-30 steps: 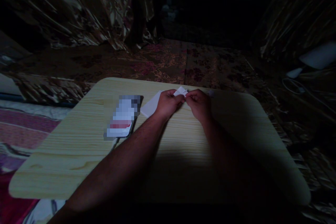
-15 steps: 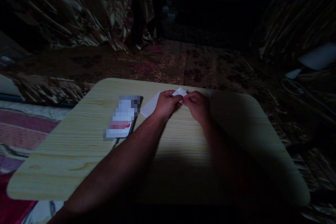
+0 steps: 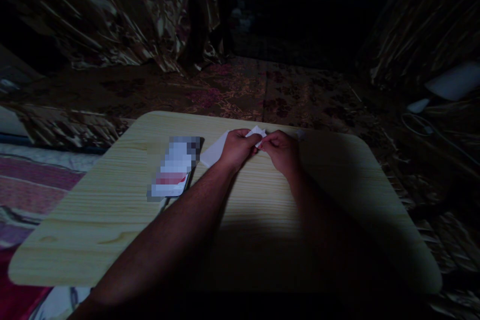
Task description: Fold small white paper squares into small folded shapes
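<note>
Both my hands meet near the far edge of a light wooden table point(image 3: 112, 220). My left hand point(image 3: 237, 148) and my right hand point(image 3: 282, 152) pinch a small folded piece of white paper point(image 3: 256, 133) between their fingertips, just above the tabletop. A flat white sheet point(image 3: 212, 152) lies on the table under and to the left of my left hand. Both hands are closed on the folded paper; most of it is hidden by the fingers.
A phone-like flat object point(image 3: 174, 166) with a blurred-out face lies on the table left of my hands. Patterned fabric point(image 3: 232, 90) covers the ground beyond the table. A white cable and pale objects point(image 3: 431, 110) lie at the dim right.
My hands have stayed in place, with the fingers shifting slightly on the folded paper. The view has barely moved.
</note>
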`<action>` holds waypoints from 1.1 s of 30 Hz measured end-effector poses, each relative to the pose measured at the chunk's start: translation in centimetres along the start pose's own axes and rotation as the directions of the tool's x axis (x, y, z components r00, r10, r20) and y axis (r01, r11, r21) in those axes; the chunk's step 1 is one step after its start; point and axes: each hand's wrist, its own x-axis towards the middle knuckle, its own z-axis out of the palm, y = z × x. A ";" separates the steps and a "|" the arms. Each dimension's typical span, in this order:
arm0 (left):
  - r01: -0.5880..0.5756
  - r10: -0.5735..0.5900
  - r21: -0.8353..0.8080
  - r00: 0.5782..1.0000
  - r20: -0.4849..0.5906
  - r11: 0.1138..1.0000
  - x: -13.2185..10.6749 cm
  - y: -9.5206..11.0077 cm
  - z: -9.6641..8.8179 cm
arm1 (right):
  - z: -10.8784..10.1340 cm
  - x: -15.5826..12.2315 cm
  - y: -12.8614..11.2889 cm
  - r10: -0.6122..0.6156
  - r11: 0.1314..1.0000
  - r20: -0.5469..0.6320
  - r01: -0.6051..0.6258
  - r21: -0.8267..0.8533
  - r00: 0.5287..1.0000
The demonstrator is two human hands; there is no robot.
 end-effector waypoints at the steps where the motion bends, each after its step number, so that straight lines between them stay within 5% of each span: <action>1: 0.002 -0.002 -0.001 1.000 0.002 1.000 0.0 0.0 0.0 | 0.0 0.0 -0.1 0.015 1.000 0.003 -0.015 0.009 1.000; 13: 0.015 -0.016 -0.016 1.000 -0.026 1.000 -0.1 0.3 0.3 | -0.3 0.8 -0.4 0.190 0.948 0.024 -0.189 0.255 0.982; 33: -0.009 0.011 0.051 0.999 -0.032 0.999 -0.1 -0.3 0.2 | -0.5 0.8 -0.4 0.183 0.981 0.014 -0.183 0.064 0.983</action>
